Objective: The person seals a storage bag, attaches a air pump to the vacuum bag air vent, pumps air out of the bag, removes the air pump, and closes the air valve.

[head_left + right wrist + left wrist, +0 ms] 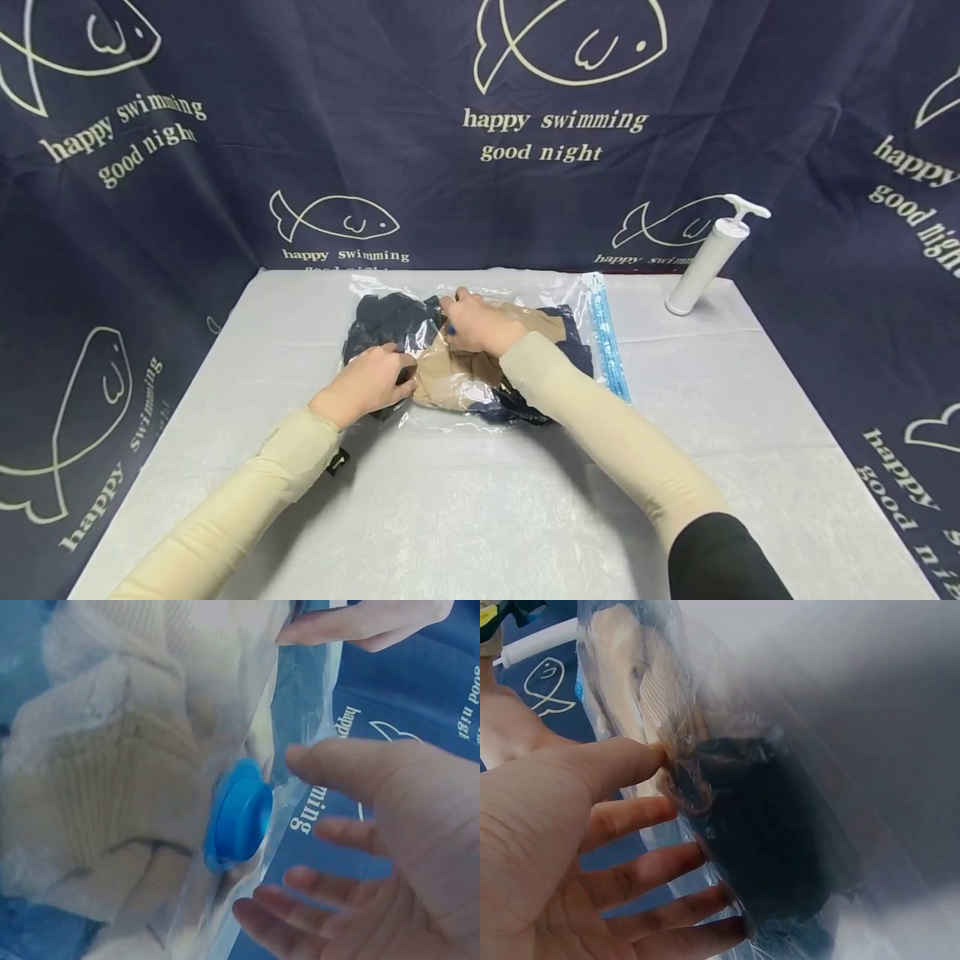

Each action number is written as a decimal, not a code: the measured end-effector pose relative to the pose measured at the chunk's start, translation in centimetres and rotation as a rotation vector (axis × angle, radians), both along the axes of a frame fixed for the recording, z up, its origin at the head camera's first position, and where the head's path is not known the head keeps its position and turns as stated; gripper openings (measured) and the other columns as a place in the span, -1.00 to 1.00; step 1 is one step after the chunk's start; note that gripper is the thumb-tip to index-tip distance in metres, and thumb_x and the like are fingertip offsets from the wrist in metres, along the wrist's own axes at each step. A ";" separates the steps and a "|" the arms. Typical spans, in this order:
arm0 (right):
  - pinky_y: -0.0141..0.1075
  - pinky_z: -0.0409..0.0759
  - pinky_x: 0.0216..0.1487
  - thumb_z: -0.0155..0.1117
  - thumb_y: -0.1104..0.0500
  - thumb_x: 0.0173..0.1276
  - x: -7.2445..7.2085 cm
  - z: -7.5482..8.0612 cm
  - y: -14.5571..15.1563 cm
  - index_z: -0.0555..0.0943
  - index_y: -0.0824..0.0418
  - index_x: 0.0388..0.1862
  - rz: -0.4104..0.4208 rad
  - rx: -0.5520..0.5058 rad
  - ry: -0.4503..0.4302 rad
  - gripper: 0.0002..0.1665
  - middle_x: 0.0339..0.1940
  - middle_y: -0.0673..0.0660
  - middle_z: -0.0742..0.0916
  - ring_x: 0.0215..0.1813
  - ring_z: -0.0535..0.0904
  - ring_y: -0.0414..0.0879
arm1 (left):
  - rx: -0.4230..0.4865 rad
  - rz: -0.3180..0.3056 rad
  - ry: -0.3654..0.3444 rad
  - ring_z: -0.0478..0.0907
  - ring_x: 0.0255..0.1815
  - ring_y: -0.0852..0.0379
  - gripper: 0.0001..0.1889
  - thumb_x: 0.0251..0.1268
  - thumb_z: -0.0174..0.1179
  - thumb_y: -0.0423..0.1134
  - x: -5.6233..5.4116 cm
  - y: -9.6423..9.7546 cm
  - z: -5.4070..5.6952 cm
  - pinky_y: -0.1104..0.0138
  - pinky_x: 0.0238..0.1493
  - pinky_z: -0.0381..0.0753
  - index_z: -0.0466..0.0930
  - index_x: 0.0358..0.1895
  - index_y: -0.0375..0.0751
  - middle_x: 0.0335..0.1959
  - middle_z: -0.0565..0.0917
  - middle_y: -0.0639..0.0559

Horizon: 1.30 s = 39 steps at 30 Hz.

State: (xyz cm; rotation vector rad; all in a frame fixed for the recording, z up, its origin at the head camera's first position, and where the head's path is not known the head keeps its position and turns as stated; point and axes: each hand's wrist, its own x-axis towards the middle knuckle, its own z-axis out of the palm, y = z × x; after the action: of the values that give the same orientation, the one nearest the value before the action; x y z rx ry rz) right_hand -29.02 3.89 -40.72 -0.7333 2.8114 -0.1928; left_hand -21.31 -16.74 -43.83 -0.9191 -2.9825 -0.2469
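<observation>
A clear plastic vacuum storage bag lies flat on the table with folded clothes inside. Ribbed tan knitwear fills its middle, and a dark garment lies in its left part. My left hand is at the bag's left part, thumb and spread fingertips against the plastic. Over the middle, my right hand hovers beside the round blue valve, fingers loosely bent and holding nothing. The valve stands up from the plastic, its cap facing that hand.
A blue zip strip runs along the bag's right end. At the table's back right corner stands a white hand pump with a T-shaped handle. Dark blue cloth with fish prints hangs behind and at both sides of the white-covered table.
</observation>
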 end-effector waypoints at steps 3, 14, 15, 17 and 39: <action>0.04 0.71 0.10 0.40 0.06 0.39 0.1 0.0 0.0 0.41 0.23 0.40 -0.054 -0.016 0.004 -0.32 0.20 0.30 0.50 0.14 0.58 0.15 | 0.005 -0.005 -0.009 0.70 -0.05 -0.24 -0.74 0.32 0.34 -0.13 -0.1 0.0 0.0 -0.13 -0.06 0.72 0.77 -0.03 -0.17 -0.08 0.76 -0.21; -0.10 0.71 -0.05 0.32 0.22 0.38 0.0 -0.4 -0.2 0.61 0.22 -0.33 -0.073 -0.048 -0.019 -0.90 -0.05 0.26 0.64 -0.08 0.57 0.05 | -0.008 0.012 -0.034 0.69 -0.06 -0.20 -0.73 0.30 0.34 -0.11 -0.5 -0.2 -0.1 -0.12 -0.06 0.71 0.76 -0.03 -0.14 -0.08 0.75 -0.19; -0.10 0.71 -0.03 0.31 0.23 0.37 0.0 -0.5 -0.2 0.59 0.21 -0.34 -0.064 -0.048 -0.013 -0.90 -0.07 0.25 0.66 -0.07 0.57 0.05 | -0.007 0.012 -0.034 0.69 -0.07 -0.20 -0.73 0.30 0.35 -0.11 -0.5 -0.2 -0.2 -0.11 -0.07 0.71 0.76 -0.03 -0.14 -0.08 0.75 -0.19; -0.12 0.71 -0.03 0.29 0.26 0.36 -0.1 -0.6 -0.2 0.59 0.22 -0.32 -0.046 -0.047 -0.006 -0.94 -0.10 0.25 0.68 -0.07 0.57 0.05 | -0.005 0.012 -0.032 0.69 -0.09 -0.20 -0.73 0.29 0.35 -0.11 -0.5 -0.2 -0.2 -0.11 -0.08 0.71 0.76 -0.03 -0.14 -0.09 0.75 -0.19; -0.09 0.67 0.16 0.42 0.26 0.27 0.1 -0.2 -0.2 0.67 0.22 0.12 0.089 -0.023 0.038 -0.59 0.04 0.21 0.67 0.11 0.61 0.10 | -0.001 0.017 -0.032 0.69 -0.08 -0.22 -0.74 0.30 0.34 -0.11 -0.5 -0.2 -0.2 -0.12 -0.07 0.71 0.75 -0.03 -0.13 -0.09 0.74 -0.20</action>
State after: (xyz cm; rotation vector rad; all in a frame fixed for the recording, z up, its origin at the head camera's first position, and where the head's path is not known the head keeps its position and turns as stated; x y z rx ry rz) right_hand -28.96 3.72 -40.93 -0.8745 2.8089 -0.1987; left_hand -21.79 -16.92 -44.05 -0.8982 -3.0186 -0.2620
